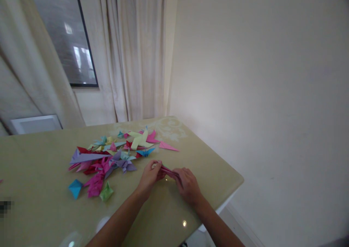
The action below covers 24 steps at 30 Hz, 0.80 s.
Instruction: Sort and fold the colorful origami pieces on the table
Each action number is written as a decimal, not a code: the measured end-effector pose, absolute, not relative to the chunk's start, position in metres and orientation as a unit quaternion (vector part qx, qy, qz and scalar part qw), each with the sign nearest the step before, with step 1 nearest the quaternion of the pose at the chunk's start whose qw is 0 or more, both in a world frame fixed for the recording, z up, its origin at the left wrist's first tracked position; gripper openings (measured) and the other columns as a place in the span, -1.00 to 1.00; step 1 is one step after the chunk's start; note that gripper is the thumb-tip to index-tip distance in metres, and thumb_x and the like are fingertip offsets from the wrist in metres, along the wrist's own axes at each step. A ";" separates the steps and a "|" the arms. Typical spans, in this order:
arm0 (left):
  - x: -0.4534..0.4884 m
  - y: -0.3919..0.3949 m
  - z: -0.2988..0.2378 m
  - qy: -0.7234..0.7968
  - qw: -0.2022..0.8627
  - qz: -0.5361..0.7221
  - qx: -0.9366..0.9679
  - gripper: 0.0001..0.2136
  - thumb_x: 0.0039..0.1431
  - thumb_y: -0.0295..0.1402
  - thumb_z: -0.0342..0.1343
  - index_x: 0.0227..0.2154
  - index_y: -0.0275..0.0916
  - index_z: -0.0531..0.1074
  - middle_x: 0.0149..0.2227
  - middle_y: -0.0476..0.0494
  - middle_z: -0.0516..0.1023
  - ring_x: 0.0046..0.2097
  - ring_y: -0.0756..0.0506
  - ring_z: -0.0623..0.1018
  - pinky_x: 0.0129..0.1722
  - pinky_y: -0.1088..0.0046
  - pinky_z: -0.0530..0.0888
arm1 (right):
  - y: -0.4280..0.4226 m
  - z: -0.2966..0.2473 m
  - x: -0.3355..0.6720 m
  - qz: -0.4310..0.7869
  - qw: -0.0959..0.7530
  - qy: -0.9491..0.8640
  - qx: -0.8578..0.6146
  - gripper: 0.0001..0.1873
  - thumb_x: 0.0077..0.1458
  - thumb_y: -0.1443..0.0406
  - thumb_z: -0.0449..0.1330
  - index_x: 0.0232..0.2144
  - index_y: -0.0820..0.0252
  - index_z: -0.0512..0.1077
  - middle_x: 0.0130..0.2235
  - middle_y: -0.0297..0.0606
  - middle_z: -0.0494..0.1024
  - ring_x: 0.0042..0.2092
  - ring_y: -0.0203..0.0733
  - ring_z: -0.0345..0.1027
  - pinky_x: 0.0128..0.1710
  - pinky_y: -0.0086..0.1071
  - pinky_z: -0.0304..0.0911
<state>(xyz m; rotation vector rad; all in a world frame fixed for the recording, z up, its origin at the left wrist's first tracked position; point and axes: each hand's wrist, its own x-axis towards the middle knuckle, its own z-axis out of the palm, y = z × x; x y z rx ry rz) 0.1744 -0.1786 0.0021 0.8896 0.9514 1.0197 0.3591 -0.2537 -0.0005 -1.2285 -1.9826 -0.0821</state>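
Between my two hands is a folded pink paper (169,172), seen nearly edge-on just above the table. My left hand (151,175) pinches its left end, with the thumb on top. Around the right end are the closed fingers of my right hand (188,184). How the paper is folded is mostly hidden by my fingers. Just beyond my left hand lies a blue origami crane (146,152), at the near edge of a heap of coloured origami pieces. A pale yellow paper pinwheel (141,139) rests on the far side of that heap.
The glossy beige table (212,167) ends at a corner on my right, beside a white wall (259,76). Left of my hands lie a magenta origami piece (96,184), a blue folded piece (75,188) and a green one (106,192). Curtains (136,51) hang behind.
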 end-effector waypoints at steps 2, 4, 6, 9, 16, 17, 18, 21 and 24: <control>0.174 -0.178 0.003 0.420 0.670 0.450 0.416 -0.59 0.10 -0.01 0.39 -0.27 -0.21 0.41 -0.49 -0.07 0.65 -0.47 -0.04 0.65 -0.38 0.48 0.61 | -0.253 -0.003 0.358 -0.062 0.376 -0.786 -0.487 -0.75 0.39 0.41 0.11 0.06 0.18 0.45 -0.13 -0.11 0.65 -0.16 0.00 0.46 -0.11 -0.19 0.34; 0.173 -0.177 0.004 0.411 0.663 0.447 0.439 -0.52 0.02 0.07 0.42 -0.28 -0.21 0.42 -0.48 -0.07 0.66 -0.46 -0.05 0.65 -0.38 0.47 0.60 | -0.254 -0.003 0.357 -0.083 0.352 -0.794 -0.489 -0.65 0.38 0.45 0.09 0.16 0.20 0.42 -0.10 -0.09 0.65 -0.16 0.01 0.46 -0.10 -0.18 0.34; 0.171 -0.177 0.005 0.403 0.656 0.444 0.458 -0.47 -0.04 0.14 0.41 -0.32 -0.21 0.41 -0.45 -0.08 0.66 -0.42 -0.06 0.66 -0.34 0.46 0.61 | -0.255 -0.001 0.355 -0.088 0.326 -0.800 -0.496 -0.61 0.37 0.46 0.10 0.19 0.20 0.42 -0.12 -0.09 0.65 -0.16 0.02 0.46 -0.09 -0.16 0.34; 0.167 -0.176 0.003 0.399 0.647 0.436 0.482 -0.42 -0.15 0.20 0.43 -0.35 -0.21 0.43 -0.48 -0.03 0.62 -0.43 -0.07 0.64 -0.32 0.41 0.63 | -0.254 0.005 0.354 -0.064 0.294 -0.801 -0.518 -0.67 0.39 0.41 0.13 0.14 0.18 0.47 -0.12 -0.09 0.65 -0.14 0.03 0.48 -0.09 -0.17 0.36; 0.161 -0.166 -0.009 0.398 0.608 0.400 0.559 -0.42 0.01 0.27 0.27 -0.34 -0.24 0.51 -0.33 -0.16 0.66 -0.23 -0.17 0.70 -0.06 0.22 0.66 | -0.242 0.004 0.373 0.071 0.352 -0.768 -0.530 -0.75 0.44 0.20 0.11 -0.17 0.13 0.58 -0.23 -0.19 0.66 -0.20 -0.06 0.52 -0.16 -0.30 0.35; 0.162 -0.160 -0.009 0.398 0.597 0.391 0.577 -0.42 0.09 0.27 0.20 -0.28 -0.24 0.53 -0.29 -0.21 0.68 -0.22 -0.19 0.71 -0.06 0.19 0.66 | -0.241 0.002 0.375 0.082 0.376 -0.753 -0.534 -0.72 0.45 0.18 0.10 -0.20 0.13 0.58 -0.26 -0.21 0.65 -0.24 -0.08 0.50 -0.18 -0.32 0.33; 0.165 -0.154 -0.009 0.400 0.582 0.382 0.596 -0.43 0.18 0.24 0.12 -0.20 -0.25 0.54 -0.24 -0.25 0.69 -0.20 -0.21 0.71 -0.07 0.16 0.66 | -0.239 0.000 0.377 0.092 0.404 -0.729 -0.545 -0.69 0.44 0.15 0.10 -0.21 0.14 0.58 -0.29 -0.23 0.63 -0.27 -0.10 0.49 -0.22 -0.33 0.31; 0.180 -0.125 -0.002 0.410 0.513 0.360 0.662 -0.52 0.40 0.02 -0.07 -0.02 -0.28 0.53 -0.05 -0.37 0.68 -0.06 -0.24 0.70 0.07 0.09 0.60 | -0.234 -0.004 0.383 0.104 0.484 -0.636 -0.592 -0.64 0.42 0.07 0.11 -0.27 0.15 0.55 -0.40 -0.31 0.56 -0.38 -0.16 0.39 -0.34 -0.38 0.22; 0.200 -0.095 0.005 0.421 0.425 0.334 0.728 -0.66 0.38 -0.27 -0.03 0.02 -0.30 0.54 0.18 -0.42 0.57 0.27 -0.29 0.51 0.36 0.05 0.32 | -0.230 -0.007 0.387 0.094 0.522 -0.582 -0.616 -0.62 0.38 0.04 0.12 -0.31 0.17 0.53 -0.41 -0.32 0.54 -0.39 -0.16 0.36 -0.36 -0.38 0.18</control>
